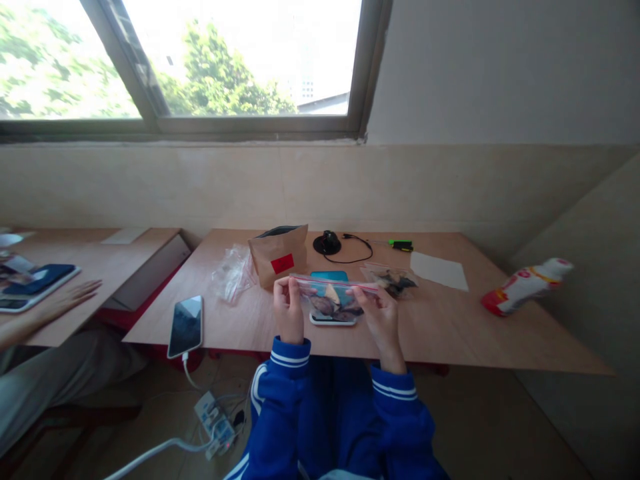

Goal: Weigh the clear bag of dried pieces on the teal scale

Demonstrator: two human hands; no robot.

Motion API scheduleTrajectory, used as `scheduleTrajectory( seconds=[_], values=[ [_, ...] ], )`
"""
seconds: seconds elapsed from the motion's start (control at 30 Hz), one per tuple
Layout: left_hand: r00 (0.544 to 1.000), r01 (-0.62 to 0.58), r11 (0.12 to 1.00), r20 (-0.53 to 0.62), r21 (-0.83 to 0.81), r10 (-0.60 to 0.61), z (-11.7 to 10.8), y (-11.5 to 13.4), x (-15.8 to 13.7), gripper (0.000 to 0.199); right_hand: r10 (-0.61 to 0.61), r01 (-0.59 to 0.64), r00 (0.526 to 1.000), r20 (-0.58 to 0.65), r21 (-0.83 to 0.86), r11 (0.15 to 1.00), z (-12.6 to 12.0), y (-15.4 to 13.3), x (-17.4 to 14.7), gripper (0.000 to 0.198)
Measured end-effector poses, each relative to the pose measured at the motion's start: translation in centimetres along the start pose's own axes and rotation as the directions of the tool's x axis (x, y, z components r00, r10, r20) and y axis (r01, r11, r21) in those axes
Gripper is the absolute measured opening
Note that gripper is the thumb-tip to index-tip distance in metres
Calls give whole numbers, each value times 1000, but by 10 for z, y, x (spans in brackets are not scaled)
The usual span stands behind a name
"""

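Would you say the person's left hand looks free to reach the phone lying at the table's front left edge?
Probably not straight away: the left hand is pinching the zip bag together with the right hand. Nothing lies between it and the phone.

At the frame's left edge a co-worker's arm [30, 320] is cut off, and the zip bag's [333, 300] dark contents stay too blurred to identify.

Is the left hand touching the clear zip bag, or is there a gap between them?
Touching. In the head view, the left hand pinches the top edge of the clear zip bag at its left end; the right hand pinches the right end.
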State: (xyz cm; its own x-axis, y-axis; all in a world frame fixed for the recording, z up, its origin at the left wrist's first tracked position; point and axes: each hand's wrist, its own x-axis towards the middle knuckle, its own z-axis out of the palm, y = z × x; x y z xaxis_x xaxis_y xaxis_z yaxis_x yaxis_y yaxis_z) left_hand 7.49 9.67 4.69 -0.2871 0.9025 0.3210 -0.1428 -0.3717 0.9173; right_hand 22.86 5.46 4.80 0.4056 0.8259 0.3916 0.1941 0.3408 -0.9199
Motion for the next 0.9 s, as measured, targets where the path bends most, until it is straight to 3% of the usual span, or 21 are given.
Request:
scheduleTrajectory(
  seconds=[0.2,0.4,0.5,0.6,0.67,0.9],
  values=[
    [999,-52,996,20,67,51,-2,1,-2,41,3,5,996,87,-92,996,-8,4,2,25],
    [995,-88,992,60,88,83,-2,-3,-2,41,-55,103,982,181,-268,958,-13,3,6,22],
    [990,-83,993,123,81,73,-4,-9,1,36,-72,111,989,126,-340,934,-10,3,8,21],
    [964,-69,995,262,72,48,-8,-14,4,32,-112,120,993,45,-451,884,-7,5,10,19],
    [952,-65,995,302,79,38,-10,-16,5,29,-159,167,985,61,-527,833,-7,5,12,20],
    [968,-62,995,249,83,39,-8,-10,6,26,-227,312,949,218,-561,767,-4,-3,15,17]
  ],
)
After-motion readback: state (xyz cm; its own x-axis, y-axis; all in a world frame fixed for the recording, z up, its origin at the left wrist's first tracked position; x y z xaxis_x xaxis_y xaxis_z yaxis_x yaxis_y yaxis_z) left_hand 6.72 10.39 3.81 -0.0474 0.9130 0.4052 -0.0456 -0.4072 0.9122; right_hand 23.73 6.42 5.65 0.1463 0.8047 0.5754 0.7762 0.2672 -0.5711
